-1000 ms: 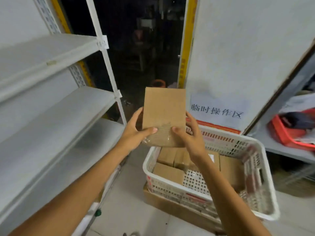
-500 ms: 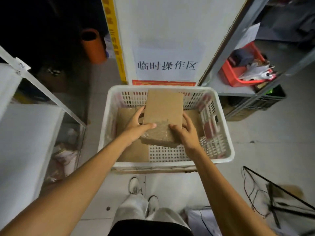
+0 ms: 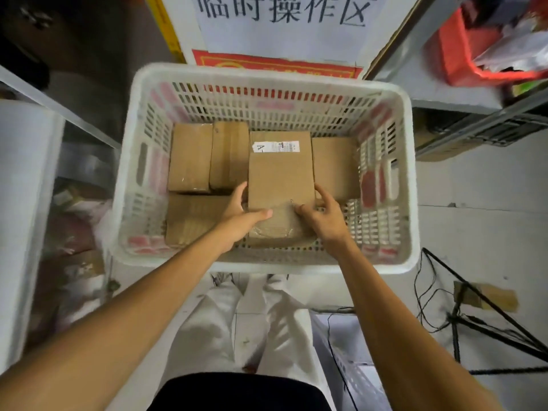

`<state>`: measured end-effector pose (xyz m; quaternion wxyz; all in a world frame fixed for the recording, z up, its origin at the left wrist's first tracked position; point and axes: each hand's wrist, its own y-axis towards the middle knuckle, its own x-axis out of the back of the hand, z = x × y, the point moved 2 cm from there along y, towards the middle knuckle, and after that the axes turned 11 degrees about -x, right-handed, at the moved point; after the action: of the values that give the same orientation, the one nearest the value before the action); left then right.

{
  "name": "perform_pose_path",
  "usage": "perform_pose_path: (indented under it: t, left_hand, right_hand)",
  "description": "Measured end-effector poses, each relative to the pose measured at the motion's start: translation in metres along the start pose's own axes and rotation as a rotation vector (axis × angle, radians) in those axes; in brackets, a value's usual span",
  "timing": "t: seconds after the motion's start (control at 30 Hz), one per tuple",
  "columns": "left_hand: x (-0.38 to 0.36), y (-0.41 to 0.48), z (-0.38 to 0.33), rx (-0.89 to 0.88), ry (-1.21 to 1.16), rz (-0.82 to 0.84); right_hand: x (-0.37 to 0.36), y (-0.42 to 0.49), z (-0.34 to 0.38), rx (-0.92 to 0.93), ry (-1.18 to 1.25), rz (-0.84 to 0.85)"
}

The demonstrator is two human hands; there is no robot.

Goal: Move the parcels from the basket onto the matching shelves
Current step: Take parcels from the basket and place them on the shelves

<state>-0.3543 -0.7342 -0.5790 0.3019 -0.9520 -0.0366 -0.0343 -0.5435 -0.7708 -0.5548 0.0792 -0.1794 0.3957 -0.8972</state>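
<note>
A pale tiled floor (image 3: pixel 474 188) carries a white slotted basket (image 3: pixel 267 264), with a paper sign (image 3: pixel 281 22) in large Chinese characters on the panel at 12 o'clock and a red tray (image 3: pixel 462 63) on a shelf at 2 o'clock. Inside the basket a plain brown parcel (image 3: pixel 280 185) sits near the middle, its near end taped. The left hand (image 3: pixel 237 218) clasps its left edge with the thumb laid across the tape; the right hand (image 3: pixel 323 215) curls round its right edge, so each grip is closed on the same parcel. Whether it rests on the boxes below is hard to say. A labelled box (image 3: pixel 278 143) peeks out at its 12 o'clock, two upright boxes (image 3: pixel 207 157) stand at 10 o'clock, another box (image 3: pixel 335 164) lies at 2 o'clock, and a flat box (image 3: pixel 192 218) lies at 9 o'clock.
</note>
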Motion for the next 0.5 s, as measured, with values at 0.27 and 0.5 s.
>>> perform_pose_path:
  t: [0.27,0.5]
  left_hand:
    - [-0.043,0.032,0.043,0.159,-0.010,-0.078]
    - [-0.043,0.070,0.068,0.201,0.108,-0.078]
  right_hand:
    - [0.021,0.067,-0.028,-0.077,-0.240,0.120]
    - [0.003,0.109,-0.052,-0.111,-0.321,0.150]
